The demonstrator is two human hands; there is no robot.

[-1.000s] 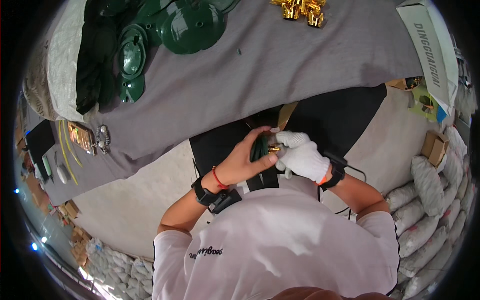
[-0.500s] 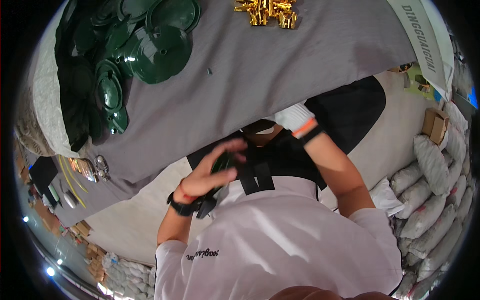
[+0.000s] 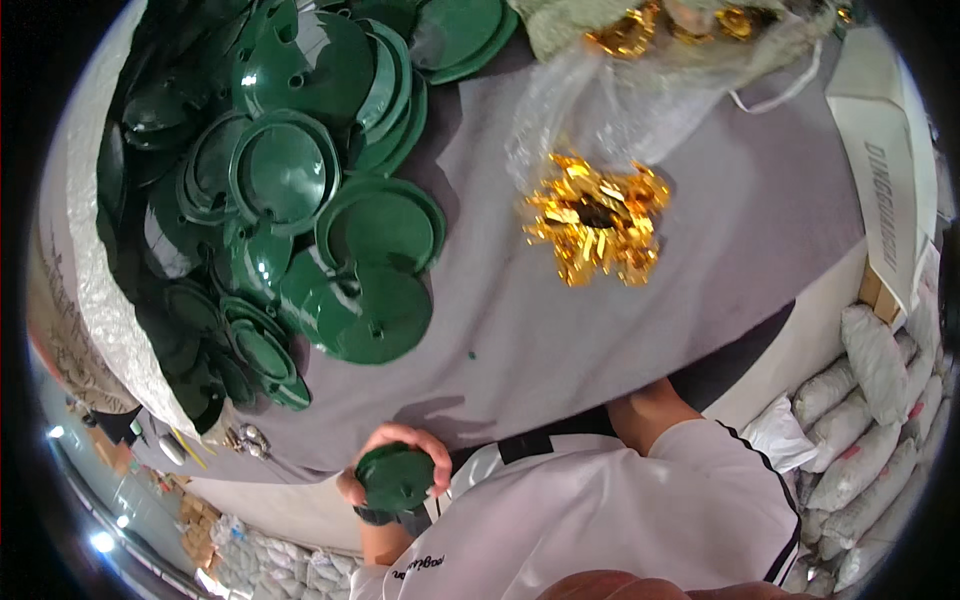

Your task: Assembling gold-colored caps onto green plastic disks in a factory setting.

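Observation:
My left hand [image 3: 408, 436] is wrapped around a round dark-green plastic disc [image 3: 398, 482], held up just off the near edge of the grey cloth. A small knob or hole shows on the disc's face. My right forearm [image 3: 652, 412] reaches under the cloth's edge, and the hand itself is hidden there. Beyond the left hand lies a large heap of glossy green round discs [image 3: 372, 315], several with small holes. A pile of shiny gold metal-look pieces [image 3: 600, 222] rests on the cloth at the centre right.
The grey cloth [image 3: 500, 330] covers the work surface. An opened white sack [image 3: 125, 310] surrounds the heap at left. Clear plastic [image 3: 600, 110] and a bag with more gold pieces [image 3: 735, 22] lie at the back. Stuffed sacks [image 3: 850, 450] are stacked at right.
The view has shifted, bringing more of the cloth and gold pieces into sight. My left hand has turned, showing the green disc's face. My right hand has gone under the cloth's edge.

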